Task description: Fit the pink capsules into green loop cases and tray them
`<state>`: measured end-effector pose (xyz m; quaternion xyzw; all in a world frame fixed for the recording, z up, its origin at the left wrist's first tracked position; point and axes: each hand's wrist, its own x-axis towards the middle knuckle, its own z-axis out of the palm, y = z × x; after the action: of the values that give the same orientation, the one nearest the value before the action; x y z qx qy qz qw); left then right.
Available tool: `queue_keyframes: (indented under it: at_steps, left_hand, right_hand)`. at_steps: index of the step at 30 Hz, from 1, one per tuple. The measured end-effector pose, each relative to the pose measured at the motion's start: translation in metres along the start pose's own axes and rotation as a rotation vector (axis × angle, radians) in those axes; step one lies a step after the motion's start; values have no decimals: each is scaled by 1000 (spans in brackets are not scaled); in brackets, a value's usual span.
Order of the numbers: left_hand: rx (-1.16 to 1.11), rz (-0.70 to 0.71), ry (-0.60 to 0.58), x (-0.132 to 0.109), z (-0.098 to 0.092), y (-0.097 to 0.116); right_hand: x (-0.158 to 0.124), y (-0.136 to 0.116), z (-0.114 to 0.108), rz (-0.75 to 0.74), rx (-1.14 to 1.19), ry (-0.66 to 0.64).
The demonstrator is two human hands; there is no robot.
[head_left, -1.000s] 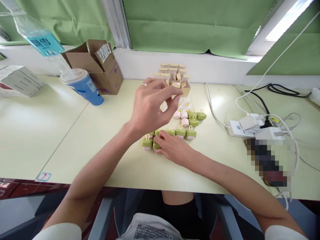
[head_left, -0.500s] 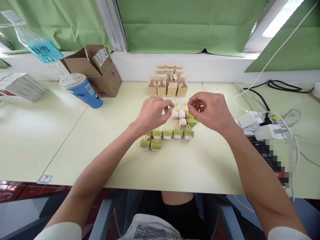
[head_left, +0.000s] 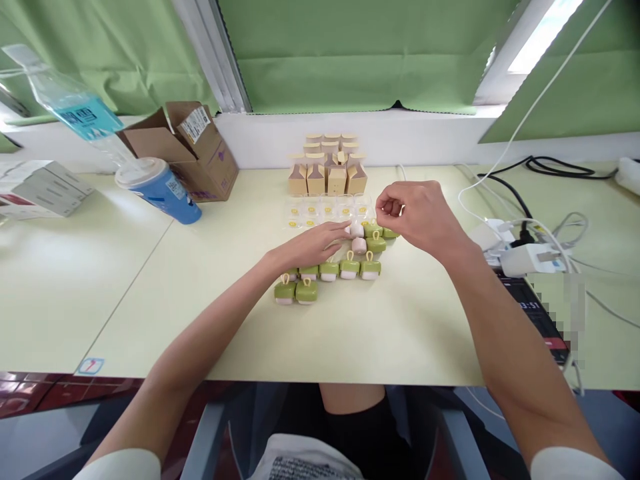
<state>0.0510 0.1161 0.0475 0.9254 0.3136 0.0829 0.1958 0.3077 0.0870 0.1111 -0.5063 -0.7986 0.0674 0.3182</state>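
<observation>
My left hand (head_left: 313,245) is stretched out low over the table, its fingers extended beside a small pale pink piece (head_left: 357,230). Another pink piece (head_left: 359,246) sits just in front. To the right, my right hand (head_left: 417,217) is raised with thumb and fingers pinched together; whatever is in them is hidden. Small green-topped boxes with yellow loops (head_left: 371,269) stand in a row nearer me, and two more (head_left: 306,291) are in front at the left. Beyond my left hand lies a clear plastic tray (head_left: 327,210) with yellow round marks in its compartments.
Several small open cardboard boxes (head_left: 315,179) stand in rows by the wall. At the left are a blue cup (head_left: 173,197) with a plastic bottle (head_left: 83,107) in it, a brown carton (head_left: 215,163) and white boxes (head_left: 40,190). White chargers (head_left: 533,261), cables and a phone (head_left: 530,307) lie right.
My left hand has gone from a pinch to extended fingers and dropped toward the pink pieces. My right hand stays pinched in nearly the same place. The view has shifted slightly.
</observation>
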Motion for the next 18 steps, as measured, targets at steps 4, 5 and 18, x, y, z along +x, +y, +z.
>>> queue_keyframes:
  at_steps: [4, 5, 18]
  left_hand:
    - [51, -25, 1, 0, 0, 1]
    - [67, -42, 7, 0, -1, 1]
    - [101, -286, 85, -2, -5, -4]
  right_hand:
    - [1, 8, -2, 39, -54, -77]
    - [1, 9, -3, 62, -82, -97]
    - [-1, 7, 7, 142, -465, -607]
